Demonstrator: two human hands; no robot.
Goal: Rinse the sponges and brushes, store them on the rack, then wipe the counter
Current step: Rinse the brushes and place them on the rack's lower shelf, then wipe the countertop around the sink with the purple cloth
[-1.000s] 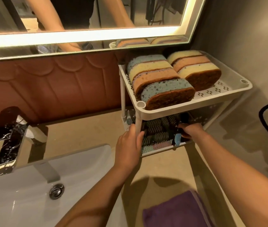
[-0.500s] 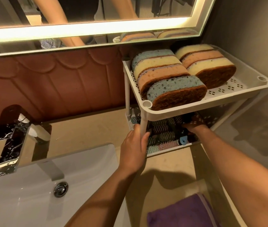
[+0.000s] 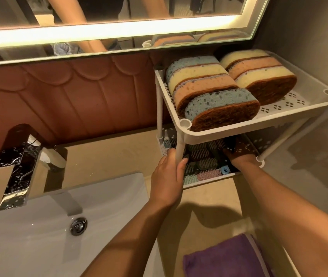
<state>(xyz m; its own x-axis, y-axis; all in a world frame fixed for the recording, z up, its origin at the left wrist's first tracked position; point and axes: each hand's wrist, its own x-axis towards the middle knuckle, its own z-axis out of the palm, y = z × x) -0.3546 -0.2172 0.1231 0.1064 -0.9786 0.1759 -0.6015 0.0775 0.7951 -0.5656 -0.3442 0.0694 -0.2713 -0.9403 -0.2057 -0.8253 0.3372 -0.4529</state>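
Note:
A white two-tier rack (image 3: 317, 102) stands on the beige counter (image 3: 107, 154) at the right. Its top tray holds several sponges (image 3: 219, 104) on edge, blue, yellow and orange with brown scrub sides. The lower tray (image 3: 209, 181) holds several brushes (image 3: 205, 166) with green, pink and dark bristles. My left hand (image 3: 167, 176) grips the rack's front left post (image 3: 180, 148). My right hand (image 3: 239, 154) reaches into the lower tier among the brushes; its fingers are hidden under the top tray.
A white sink (image 3: 39, 226) with a drain plug (image 3: 78, 226) lies at the lower left, a wet chrome faucet (image 3: 17, 168) behind it. A purple cloth (image 3: 225, 258) lies at the counter's front edge. A lit mirror (image 3: 109, 23) hangs above brown tiles.
My right hand has pushed deeper into the lower tier, under the top tray. My left hand stays on the post. The view has shifted slightly.

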